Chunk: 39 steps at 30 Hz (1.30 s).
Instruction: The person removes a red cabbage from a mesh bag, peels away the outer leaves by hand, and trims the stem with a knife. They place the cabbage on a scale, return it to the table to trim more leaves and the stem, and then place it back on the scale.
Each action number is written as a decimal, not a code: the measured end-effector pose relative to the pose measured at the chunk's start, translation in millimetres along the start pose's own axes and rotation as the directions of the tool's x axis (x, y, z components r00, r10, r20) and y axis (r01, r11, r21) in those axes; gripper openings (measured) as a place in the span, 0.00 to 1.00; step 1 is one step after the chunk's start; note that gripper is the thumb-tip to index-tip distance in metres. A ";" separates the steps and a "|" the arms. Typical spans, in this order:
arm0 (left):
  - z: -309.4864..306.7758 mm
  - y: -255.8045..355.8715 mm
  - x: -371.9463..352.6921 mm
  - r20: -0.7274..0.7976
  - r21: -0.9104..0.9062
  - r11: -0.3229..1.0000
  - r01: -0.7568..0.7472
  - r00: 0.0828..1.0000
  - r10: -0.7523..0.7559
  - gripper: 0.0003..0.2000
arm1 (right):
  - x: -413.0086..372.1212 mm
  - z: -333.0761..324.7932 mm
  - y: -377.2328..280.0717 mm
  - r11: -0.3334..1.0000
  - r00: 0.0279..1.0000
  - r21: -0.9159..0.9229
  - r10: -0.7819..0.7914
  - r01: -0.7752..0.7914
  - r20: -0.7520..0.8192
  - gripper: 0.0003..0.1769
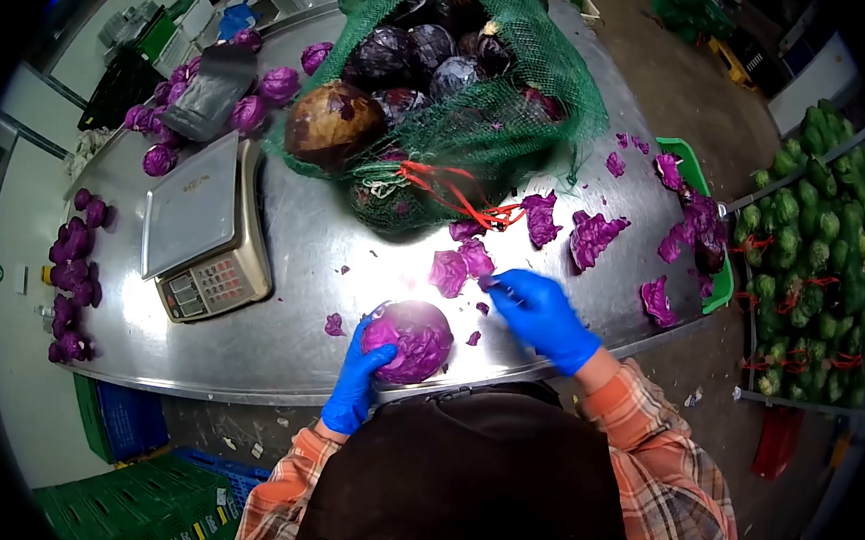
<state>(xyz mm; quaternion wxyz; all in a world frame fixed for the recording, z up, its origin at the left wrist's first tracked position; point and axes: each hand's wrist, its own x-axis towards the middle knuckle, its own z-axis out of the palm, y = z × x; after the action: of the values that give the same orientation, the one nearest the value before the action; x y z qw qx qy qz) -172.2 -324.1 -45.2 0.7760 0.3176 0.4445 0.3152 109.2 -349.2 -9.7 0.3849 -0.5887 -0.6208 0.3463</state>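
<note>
My left hand (353, 384), in a blue glove, is closed around the side of a peeled red cabbage (409, 342) near the table's front edge. To the right of the cabbage and apart from it, my right hand (539, 316), also in a blue glove, has its fingers curled together. A small dark bit shows at its fingertips, too blurred to name. Torn cabbage leaves (449, 273) lie just beyond those fingertips. A green net bag (562, 90) of unpeeled red cabbages (381, 57) stands at the back, with red ties (457, 192) hanging toward me.
A weighing scale (216, 282) stands left of centre. Several peeled cabbages (74, 273) line the left edge, with more (248, 112) at the back left. A green crate (694, 167) with leaves sits at the right edge. Bagged green vegetables (815, 254) are stacked beyond.
</note>
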 end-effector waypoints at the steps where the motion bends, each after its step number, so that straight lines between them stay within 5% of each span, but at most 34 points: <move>1: 0.5 1.2 0.8 -0.005 0.031 0.998 -0.060 0.998 0.060 0.38 | 4.9 -13.8 -11.6 0.997 0.996 0.011 0.077 -0.077 -0.041 0.24; 4: -0.9 5.6 6.4 0.020 0.178 0.955 -0.238 0.971 0.238 0.43 | 6.5 5.4 -20.0 0.993 0.994 -0.037 0.109 -0.108 0.007 0.35; 5: 1.2 5.5 8.6 0.040 0.224 0.926 -0.305 0.952 0.304 0.44 | 5.5 20.7 -20.4 1.000 0.997 0.020 0.008 -0.009 0.079 0.43; 10: 3.4 4.6 11.1 0.164 0.349 0.797 -0.492 0.870 0.465 0.50 | 14.0 52.1 -13.6 0.997 0.955 0.059 -0.063 0.047 0.289 0.30; 14: -0.8 7.1 8.9 0.256 0.330 0.798 -0.504 0.862 0.438 0.51 | 9.4 35.5 -23.8 0.920 0.918 0.316 0.098 -0.231 0.384 0.18; 18: 2.0 3.1 9.1 0.206 0.269 0.839 -0.473 0.879 0.429 0.50 | 0.4 26.3 -18.1 0.830 0.928 0.434 0.243 -0.350 0.282 0.15; 19: 2.5 2.4 9.2 0.185 0.253 0.847 -0.467 0.883 0.431 0.49 | 0.8 10.8 -22.6 0.736 0.871 0.469 0.369 -0.487 0.325 0.18; 21: 4.1 6.8 4.4 0.095 0.110 0.924 -0.366 0.929 0.357 0.48 | 2.6 4.3 -8.2 0.980 0.998 0.192 0.057 -0.050 -0.031 0.23; 22: 4.9 9.4 2.7 0.061 0.036 0.949 -0.314 0.948 0.312 0.47 | 0.1 4.7 -24.2 0.963 0.986 0.215 0.159 -0.164 0.042 0.30; 25: 14.6 7.7 2.7 0.026 -0.064 0.945 -0.321 0.946 0.323 0.45 | -2.6 51.2 -12.9 0.989 0.998 0.134 0.053 -0.056 0.025 0.36; 26: 16.9 4.4 4.5 -0.010 -0.079 0.941 -0.329 0.944 0.329 0.45 | -2.3 58.0 -20.2 0.996 0.998 0.065 0.057 -0.060 0.040 0.33; 27: 17.7 -0.3 7.2 -0.046 -0.094 0.937 -0.337 0.942 0.334 0.45 | -1.5 76.3 -8.0 0.987 0.984 -0.053 -0.158 0.154 -0.086 0.29; 29: 20.3 -2.5 8.8 -0.094 -0.056 0.929 -0.365 0.928 0.359 0.45 | -5.1 93.9 -0.5 0.978 0.965 -0.129 -0.184 0.162 -0.187 0.26; 35: 24.7 -2.1 9.1 -0.102 0.044 0.914 -0.403 0.908 0.406 0.45 | -6.5 77.4 -11.9 0.986 0.994 0.133 0.107 -0.104 -0.017 0.18; 38: 21.7 -2.5 13.0 -0.057 0.095 0.894 -0.438 0.894 0.444 0.45 | -2.2 67.7 -25.9 0.756 0.906 0.511 0.400 -0.410 0.136 0.15; 39: 20.9 -0.7 13.6 -0.026 0.130 0.879 -0.459 0.885 0.466 0.46 | -0.5 66.1 -25.5 0.775 0.913 0.490 0.385 -0.399 0.134 0.14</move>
<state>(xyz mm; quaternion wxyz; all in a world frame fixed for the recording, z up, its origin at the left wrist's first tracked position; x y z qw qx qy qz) -147.9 -318.5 -44.0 0.6451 0.4516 0.3957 0.4727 38.9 -349.9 -17.9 0.4372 -0.5782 -0.3763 0.5771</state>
